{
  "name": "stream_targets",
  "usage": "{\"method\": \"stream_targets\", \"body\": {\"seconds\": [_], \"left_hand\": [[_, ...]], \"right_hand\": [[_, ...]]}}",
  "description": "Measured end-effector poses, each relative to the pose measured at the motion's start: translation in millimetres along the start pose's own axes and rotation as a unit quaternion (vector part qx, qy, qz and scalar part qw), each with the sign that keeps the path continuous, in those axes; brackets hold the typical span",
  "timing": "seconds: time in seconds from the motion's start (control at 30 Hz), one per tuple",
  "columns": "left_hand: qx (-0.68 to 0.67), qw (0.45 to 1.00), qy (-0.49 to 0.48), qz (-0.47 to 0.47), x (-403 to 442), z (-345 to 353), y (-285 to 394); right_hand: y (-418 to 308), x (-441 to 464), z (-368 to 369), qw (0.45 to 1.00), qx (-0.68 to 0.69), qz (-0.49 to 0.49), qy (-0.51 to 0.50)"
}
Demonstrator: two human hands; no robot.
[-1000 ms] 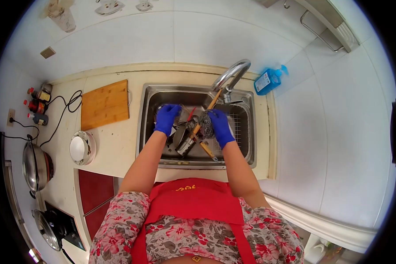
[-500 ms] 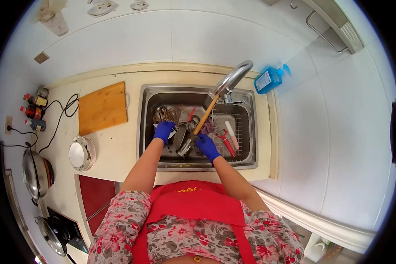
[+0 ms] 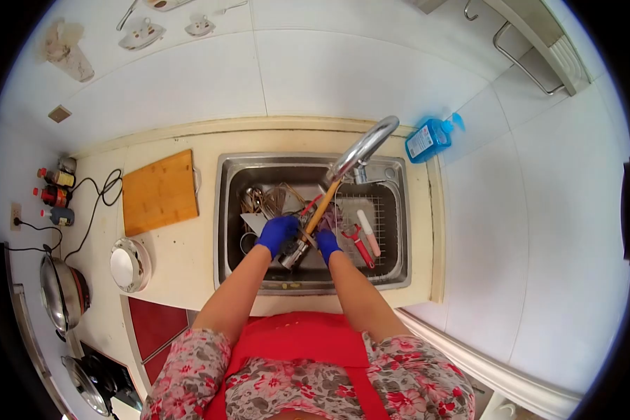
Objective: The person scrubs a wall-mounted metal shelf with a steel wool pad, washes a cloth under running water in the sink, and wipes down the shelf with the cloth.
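Note:
Both my hands wear blue gloves and are inside the steel sink (image 3: pixel 224 210), among piled utensils. My left hand (image 3: pixel 278 234) is closed at the middle of the pile; what its fingers hold is hidden. Just right of the wooden handle (image 3: pixel 323 208), my right hand (image 3: pixel 327 245) has its fingers curled in, and their grip is too small to make out. A thin metal strip (image 3: pixel 308 238) shows between the hands. Below them lies a shiny metal cylinder (image 3: pixel 294 255). A whisk (image 3: pixel 274 201) and a white blade (image 3: pixel 253 222) lie left of the handle.
A red peeler (image 3: pixel 361 248) and a pale-handled utensil (image 3: pixel 369 232) lie on a wire rack at the sink's right. The faucet (image 3: pixel 364 148) arches over the sink. A blue soap bottle (image 3: pixel 428 140) stands behind right. Left are a cutting board (image 3: pixel 161 192) and stacked bowls (image 3: pixel 127 262).
My left hand has moved right, from the utensils at the sink's left to the middle beside the wooden handle. My right hand has shifted slightly, and the camera view has tilted upward.

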State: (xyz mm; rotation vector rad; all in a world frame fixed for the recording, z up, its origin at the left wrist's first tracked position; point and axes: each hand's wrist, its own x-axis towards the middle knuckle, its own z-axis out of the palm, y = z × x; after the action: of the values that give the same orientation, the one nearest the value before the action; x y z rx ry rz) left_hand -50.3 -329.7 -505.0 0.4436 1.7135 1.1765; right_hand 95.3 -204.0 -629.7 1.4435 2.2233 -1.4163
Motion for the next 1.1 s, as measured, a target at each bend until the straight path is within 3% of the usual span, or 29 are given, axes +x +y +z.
{"method": "stream_targets", "body": {"seconds": [0.03,0.1,0.17,0.2,0.23,0.43,0.47,0.5,0.57,0.6,0.63,0.7,0.73,0.8,0.83,0.9,0.93,1.03,1.07,1.1], "left_hand": [[-0.187,0.981,0.009,-0.057,-3.0,2.3,-1.2],[-0.194,0.98,0.004,-0.045,-9.5,0.7,0.3],[-0.202,0.979,0.0,-0.032,-12.3,-1.9,-0.6],[-0.211,0.976,0.005,-0.051,-13.6,-3.3,-3.0],[-0.221,0.973,0.011,-0.069,-14.5,-5.1,-3.4],[-0.152,0.981,0.028,-0.12,-30.7,-18.4,25.3],[-0.119,0.988,0.027,-0.092,-25.8,-21.7,17.7],[-0.12,0.988,0.023,-0.096,-22.4,-25.0,10.6],[-0.119,0.991,0.008,-0.059,-11.1,-29.3,6.4],[-0.127,0.989,0.007,-0.072,-5.8,-27.2,9.9],[-0.13,0.989,0.004,-0.07,-2.9,-21.5,21.8],[-0.109,0.993,0.045,-0.026,-2.8,1.3,49.3],[-0.113,0.992,0.04,-0.026,4.2,13.0,47.7],[-0.04,0.977,0.001,0.208,24.4,33.0,39.4],[-0.042,0.977,-0.003,0.21,29.6,32.2,48.8],[0.079,0.976,-0.141,0.147,35.8,26.5,75.8],[0.067,0.981,-0.137,0.121,22.6,25.6,97.8],[0.1,0.973,-0.054,0.199,35.0,22.8,105.9],[-0.079,0.982,-0.076,0.152,45.5,21.3,97.0],[-0.08,0.982,-0.072,0.153,47.5,19.9,93.6]], "right_hand": [[11.0,15.0,8.5,0.997,-0.071,0.006,-0.007],[33.2,39.6,37.4,0.978,-0.11,-0.1,0.145],[0.5,26.0,19.6,0.982,-0.035,0.052,0.177],[-32.1,1.7,-5.8,0.973,-0.177,0.046,0.138],[-32.4,9.1,-4.5,0.974,-0.174,0.043,0.139],[15.3,45.0,35.2,0.978,-0.103,-0.053,0.172],[-36.4,9.5,2.9,0.98,0.146,0.098,0.093],[-32.1,5.6,7.4,0.98,0.144,0.104,0.094],[-23.8,2.4,10.3,0.99,-0.105,-0.017,0.092],[-28.4,-10.3,3.6,0.99,-0.108,-0.014,0.094],[-40.8,-31.3,-8.6,0.986,0.019,-0.079,0.146],[-70.4,-82.3,-39.4,0.912,0.265,-0.204,0.236],[-80.4,-95.5,-54.3,0.913,0.26,-0.202,0.239],[-104.9,-99.9,-90.3,0.889,0.376,-0.235,0.112],[-112.2,-98.1,-104.5,0.89,0.373,-0.236,0.116],[-122.8,-90.4,-132.8,0.897,0.364,-0.215,0.129],[-124.0,-80.6,-144.4,0.897,0.363,-0.216,0.131],[-126.6,-57.3,-179.7,0.929,0.255,-0.226,0.145],[-127.3,-53.0,-192.8,0.916,0.005,-0.272,0.295],[-124.7,-52.0,-202.4,0.823,-0.244,-0.296,0.419]]}}
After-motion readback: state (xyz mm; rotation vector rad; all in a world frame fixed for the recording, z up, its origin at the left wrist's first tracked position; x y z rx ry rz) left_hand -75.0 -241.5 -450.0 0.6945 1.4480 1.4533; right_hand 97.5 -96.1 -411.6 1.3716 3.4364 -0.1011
